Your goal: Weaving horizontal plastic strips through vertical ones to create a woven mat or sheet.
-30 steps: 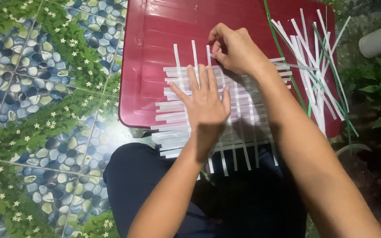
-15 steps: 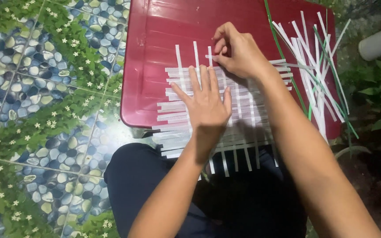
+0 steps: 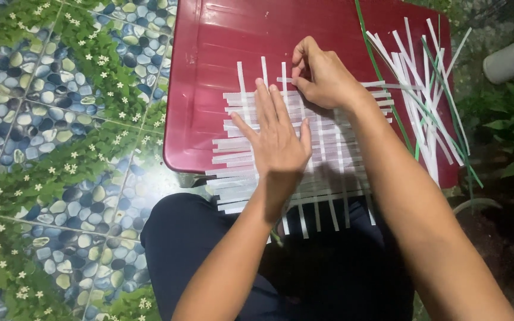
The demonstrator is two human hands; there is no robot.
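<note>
A woven mat of white strips (image 3: 328, 154) lies on a dark red plastic table (image 3: 221, 53), its near edge hanging over toward my lap. My left hand (image 3: 278, 139) rests flat on the mat with fingers spread, pressing it down. My right hand (image 3: 322, 77) is at the mat's far edge, its thumb and fingers pinched on one white strip (image 3: 284, 79) that runs crosswise there. Upright strip ends stick out just left of that hand.
Loose white and green strips (image 3: 423, 89) lie in a pile at the table's right side. The floor (image 3: 49, 119) on the left has a pebble and leaf pattern. My dark trousers (image 3: 197, 249) are below the table. Plants (image 3: 507, 119) and a grey pipe stand at the right.
My right hand has shifted slightly along the far edge of the mat, still working a strip. My left hand stays flat on the weave.
</note>
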